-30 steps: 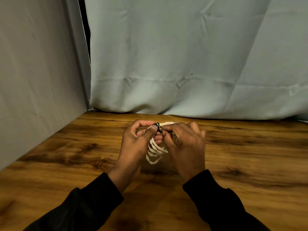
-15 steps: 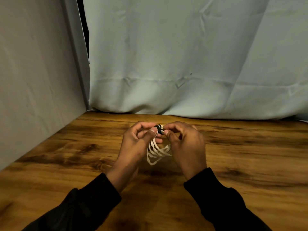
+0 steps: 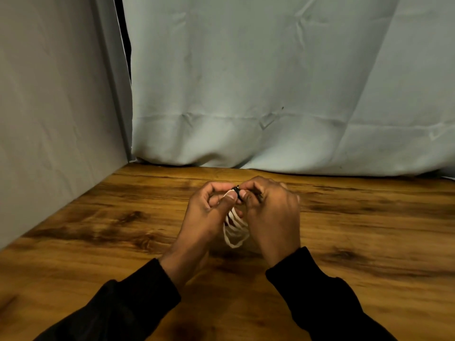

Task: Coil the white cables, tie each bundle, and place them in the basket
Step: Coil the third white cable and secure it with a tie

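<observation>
Pinching a small black tie (image 3: pixel 237 192) between thumb and fingertips, two hands meet above the middle of the wooden table (image 3: pixel 98 232) in the head view. The left hand (image 3: pixel 205 217) grips the top of one white cable bundle (image 3: pixel 235 232), thumb pressed at the tie; the right hand (image 3: pixel 270 215), at 3 o'clock of it, curls its fingers on the tie's other side. About five cable loops hang down toward 6 o'clock between the palms. Two black sleeves (image 3: pixel 327 306) enter from below. Two grey curtains (image 3: pixel 270 82) stand behind, at 12 and 9 o'clock.
</observation>
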